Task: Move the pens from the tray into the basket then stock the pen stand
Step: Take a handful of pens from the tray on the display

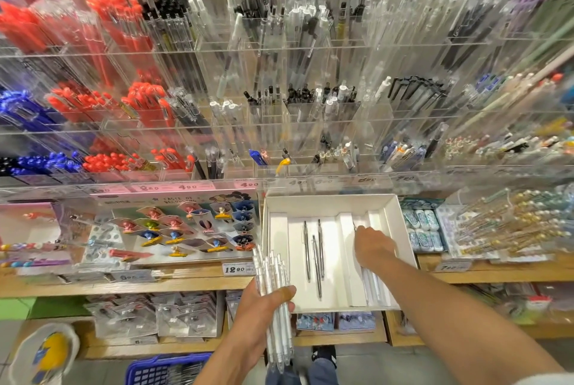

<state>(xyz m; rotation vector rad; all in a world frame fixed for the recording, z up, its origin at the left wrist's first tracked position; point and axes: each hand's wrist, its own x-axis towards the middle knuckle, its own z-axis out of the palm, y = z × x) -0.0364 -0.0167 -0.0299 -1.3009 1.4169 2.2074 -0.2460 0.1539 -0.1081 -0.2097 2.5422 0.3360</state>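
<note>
Price tags ran along the clear acrylic pen stand (279, 105): "4.90" on pink strips, and a white shelf label (238, 269) read "12.90" (smaller print too blurred to read). A card display (186, 226) at the shelf's left carried the words "TASTE OF" above rows of little clips. The white cardboard tray (329, 203) sat on the wooden shelf (124, 286), its front edge overhanging the shelf's lip. Three slim silver pens (313, 254) lay lengthwise in its middle channel, and pale clear-barrelled pens (371, 286) lay in the right channel. The right hand (372, 248) reached into that right channel, fingers curled down onto a thin pen (355, 226) whose tip poked out past the knuckles. The left hand (264, 310) gripped a fat bundle of translucent white pens (273, 285), thumb clamped across them, by the tray's front left corner. The blue plastic basket (164, 369), lattice-walled, sat on the floor below the shelf.
</note>
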